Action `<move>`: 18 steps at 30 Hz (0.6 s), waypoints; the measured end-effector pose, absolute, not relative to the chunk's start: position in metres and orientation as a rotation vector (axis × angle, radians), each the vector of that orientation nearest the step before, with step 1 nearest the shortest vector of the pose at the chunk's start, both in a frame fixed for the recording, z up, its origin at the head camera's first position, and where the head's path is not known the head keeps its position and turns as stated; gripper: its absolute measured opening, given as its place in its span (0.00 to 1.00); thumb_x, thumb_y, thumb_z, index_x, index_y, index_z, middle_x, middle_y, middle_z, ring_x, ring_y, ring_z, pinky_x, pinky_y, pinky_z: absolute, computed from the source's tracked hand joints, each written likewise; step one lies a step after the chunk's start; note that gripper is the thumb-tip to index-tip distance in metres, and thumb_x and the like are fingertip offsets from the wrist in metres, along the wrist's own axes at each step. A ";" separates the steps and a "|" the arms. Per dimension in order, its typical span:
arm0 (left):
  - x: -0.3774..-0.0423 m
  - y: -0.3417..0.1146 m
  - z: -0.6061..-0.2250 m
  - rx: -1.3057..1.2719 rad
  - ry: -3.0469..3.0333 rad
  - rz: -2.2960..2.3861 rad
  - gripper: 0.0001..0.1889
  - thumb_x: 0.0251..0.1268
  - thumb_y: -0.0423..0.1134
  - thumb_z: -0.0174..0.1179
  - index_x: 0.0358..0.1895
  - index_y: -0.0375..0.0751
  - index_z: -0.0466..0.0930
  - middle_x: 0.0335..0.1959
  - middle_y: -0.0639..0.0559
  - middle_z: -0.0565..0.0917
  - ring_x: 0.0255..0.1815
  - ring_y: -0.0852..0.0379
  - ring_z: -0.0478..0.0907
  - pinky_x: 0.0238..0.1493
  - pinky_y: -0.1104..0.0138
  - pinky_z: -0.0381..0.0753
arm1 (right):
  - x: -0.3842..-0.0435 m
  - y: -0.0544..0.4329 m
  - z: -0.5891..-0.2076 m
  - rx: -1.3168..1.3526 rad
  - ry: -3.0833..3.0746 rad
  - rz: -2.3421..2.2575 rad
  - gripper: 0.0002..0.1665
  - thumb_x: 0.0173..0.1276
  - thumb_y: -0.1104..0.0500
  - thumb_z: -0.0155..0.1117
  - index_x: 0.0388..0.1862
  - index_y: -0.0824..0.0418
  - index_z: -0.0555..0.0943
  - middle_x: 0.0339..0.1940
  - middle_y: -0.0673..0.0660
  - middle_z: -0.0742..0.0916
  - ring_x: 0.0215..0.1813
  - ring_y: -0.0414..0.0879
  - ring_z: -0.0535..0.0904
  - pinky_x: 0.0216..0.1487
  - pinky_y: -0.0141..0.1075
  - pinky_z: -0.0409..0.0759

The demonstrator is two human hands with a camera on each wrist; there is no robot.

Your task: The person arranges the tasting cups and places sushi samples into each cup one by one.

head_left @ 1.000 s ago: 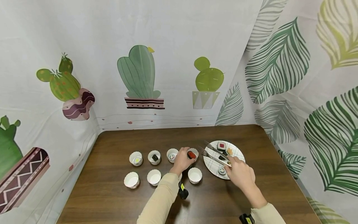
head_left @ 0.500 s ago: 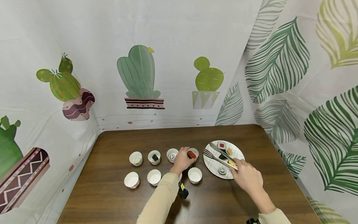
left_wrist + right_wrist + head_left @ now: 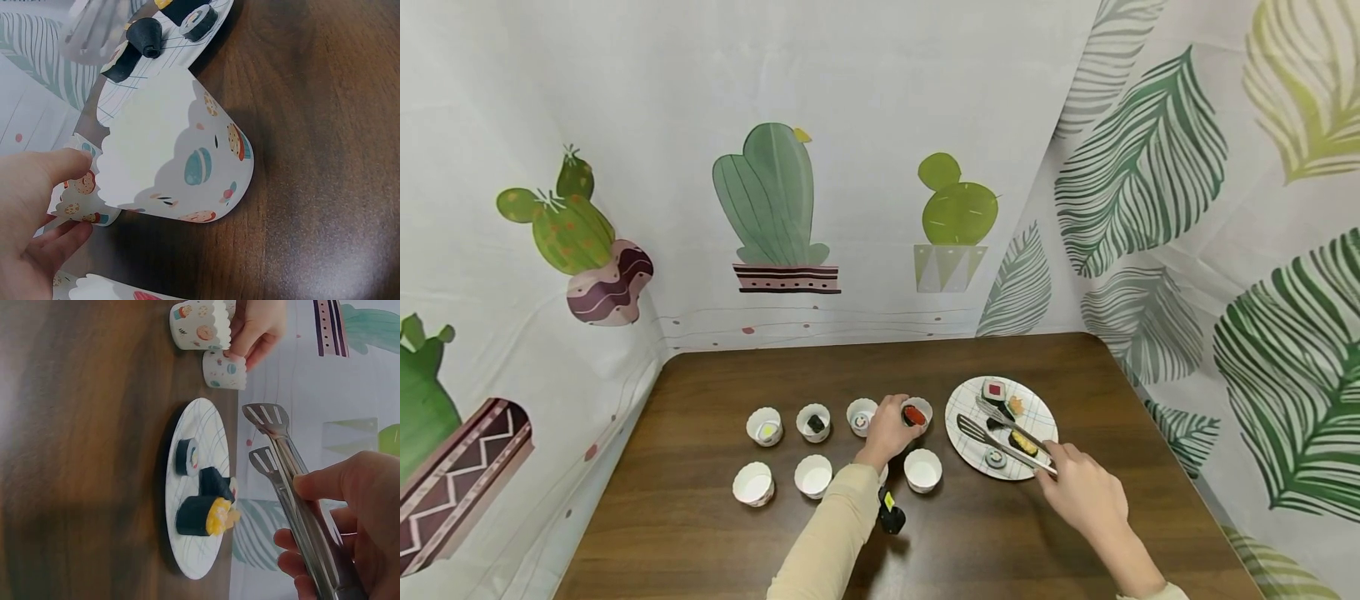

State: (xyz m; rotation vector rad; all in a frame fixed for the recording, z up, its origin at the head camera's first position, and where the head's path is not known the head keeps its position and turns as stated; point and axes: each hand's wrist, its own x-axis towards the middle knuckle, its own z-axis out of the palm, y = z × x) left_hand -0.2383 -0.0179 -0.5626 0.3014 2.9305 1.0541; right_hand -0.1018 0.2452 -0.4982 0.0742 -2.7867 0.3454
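My left hand (image 3: pixel 887 429) grips a scalloped paper cup (image 3: pixel 84 187) at the back row's right end; red-topped sushi (image 3: pixel 914 414) shows inside it. My right hand (image 3: pixel 1084 490) holds slotted metal tongs (image 3: pixel 300 512), thumb on one arm and fingers around the other. The two tong ends stand apart with nothing between them, raised over the checked white plate (image 3: pixel 958 408). On that plate lie yellow-topped sushi (image 3: pixel 194 515), a small round roll (image 3: pixel 996 458), a red-centred roll (image 3: pixel 994 390), a dark seaweed cone (image 3: pixel 214 482) and an orange piece (image 3: pixel 1016 405).
Other paper cups stand in two rows left of the plate. In the back row, one cup (image 3: pixel 764 426) holds a yellow piece, another (image 3: pixel 813 422) a dark piece, a third (image 3: pixel 862 417) a round roll. A front cup (image 3: pixel 922 471) stands nearest the plate. Patterned cloth (image 3: pixel 880 167) hangs behind the table.
My right hand has drawn back to the right with the tongs, whose ends have moved from the cup side to over the plate. My left hand stays at the cup.
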 end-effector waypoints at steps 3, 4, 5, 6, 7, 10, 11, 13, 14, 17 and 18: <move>-0.238 -0.017 -0.563 0.292 2.931 1.060 0.32 0.45 0.42 0.70 0.56 0.35 0.72 0.50 0.42 0.76 0.49 0.47 0.76 0.51 0.58 0.74 | -0.096 0.250 -0.500 0.068 -2.807 0.351 0.23 0.50 0.55 0.67 0.45 0.64 0.80 0.35 0.60 0.84 0.33 0.59 0.81 0.25 0.52 0.74; -0.239 -0.017 -0.563 0.286 2.928 1.065 0.32 0.45 0.42 0.70 0.56 0.35 0.72 0.51 0.42 0.76 0.49 0.47 0.76 0.51 0.58 0.74 | -0.094 0.252 -0.501 0.065 -2.816 0.352 0.23 0.50 0.55 0.67 0.45 0.65 0.80 0.36 0.60 0.84 0.33 0.59 0.81 0.25 0.52 0.74; -0.239 -0.017 -0.563 0.284 2.928 1.068 0.32 0.45 0.42 0.70 0.56 0.35 0.72 0.51 0.42 0.76 0.49 0.47 0.76 0.51 0.57 0.74 | -0.093 0.254 -0.501 0.062 -2.828 0.354 0.24 0.50 0.54 0.67 0.46 0.65 0.80 0.36 0.60 0.84 0.34 0.59 0.81 0.25 0.52 0.74; -0.239 -0.017 -0.563 0.283 2.926 1.069 0.32 0.45 0.42 0.70 0.56 0.35 0.72 0.51 0.42 0.76 0.49 0.47 0.76 0.51 0.57 0.74 | -0.091 0.256 -0.502 0.061 -2.838 0.350 0.24 0.50 0.54 0.67 0.46 0.65 0.79 0.37 0.60 0.84 0.35 0.58 0.81 0.26 0.52 0.74; -0.239 -0.017 -0.563 0.282 2.924 1.072 0.32 0.46 0.42 0.70 0.56 0.35 0.72 0.51 0.42 0.76 0.49 0.47 0.76 0.51 0.57 0.74 | -0.089 0.258 -0.502 0.062 -2.847 0.346 0.24 0.50 0.54 0.67 0.46 0.65 0.79 0.37 0.60 0.84 0.35 0.58 0.81 0.26 0.52 0.75; -0.239 -0.018 -0.563 0.283 2.917 1.075 0.32 0.46 0.42 0.70 0.57 0.35 0.72 0.51 0.42 0.76 0.49 0.47 0.76 0.51 0.57 0.75 | -0.085 0.263 -0.504 0.061 -2.865 0.339 0.24 0.50 0.54 0.68 0.46 0.65 0.79 0.38 0.60 0.84 0.35 0.58 0.81 0.25 0.52 0.75; -0.239 -0.018 -0.563 0.283 2.914 1.078 0.32 0.46 0.42 0.70 0.57 0.35 0.72 0.51 0.42 0.76 0.49 0.47 0.76 0.51 0.57 0.74 | -0.084 0.264 -0.505 0.061 -2.871 0.334 0.24 0.50 0.54 0.68 0.46 0.64 0.79 0.37 0.60 0.84 0.35 0.57 0.81 0.25 0.52 0.74; -0.239 -0.018 -0.563 0.285 2.913 1.083 0.32 0.46 0.42 0.70 0.57 0.35 0.72 0.51 0.42 0.76 0.49 0.46 0.76 0.51 0.57 0.74 | -0.081 0.266 -0.506 0.060 -2.880 0.329 0.24 0.50 0.54 0.68 0.46 0.64 0.79 0.37 0.60 0.84 0.35 0.57 0.81 0.25 0.52 0.75; -0.239 -0.018 -0.563 0.286 2.916 1.083 0.32 0.46 0.42 0.70 0.57 0.35 0.72 0.51 0.42 0.76 0.49 0.46 0.76 0.51 0.57 0.75 | -0.080 0.267 -0.506 0.058 -2.887 0.327 0.24 0.50 0.54 0.68 0.46 0.64 0.79 0.37 0.60 0.84 0.35 0.57 0.81 0.25 0.52 0.75; -0.239 -0.018 -0.563 0.289 2.918 1.081 0.32 0.45 0.42 0.70 0.57 0.35 0.72 0.51 0.42 0.76 0.49 0.46 0.76 0.51 0.57 0.75 | -0.077 0.269 -0.507 0.054 -2.907 0.323 0.24 0.50 0.54 0.68 0.46 0.64 0.79 0.38 0.59 0.84 0.35 0.57 0.81 0.25 0.52 0.75; -0.239 -0.018 -0.563 0.290 2.918 1.082 0.32 0.45 0.42 0.70 0.57 0.35 0.72 0.51 0.42 0.76 0.48 0.46 0.76 0.51 0.57 0.75 | -0.076 0.269 -0.507 0.054 -2.910 0.322 0.24 0.50 0.54 0.68 0.46 0.64 0.80 0.38 0.59 0.84 0.35 0.57 0.81 0.25 0.52 0.75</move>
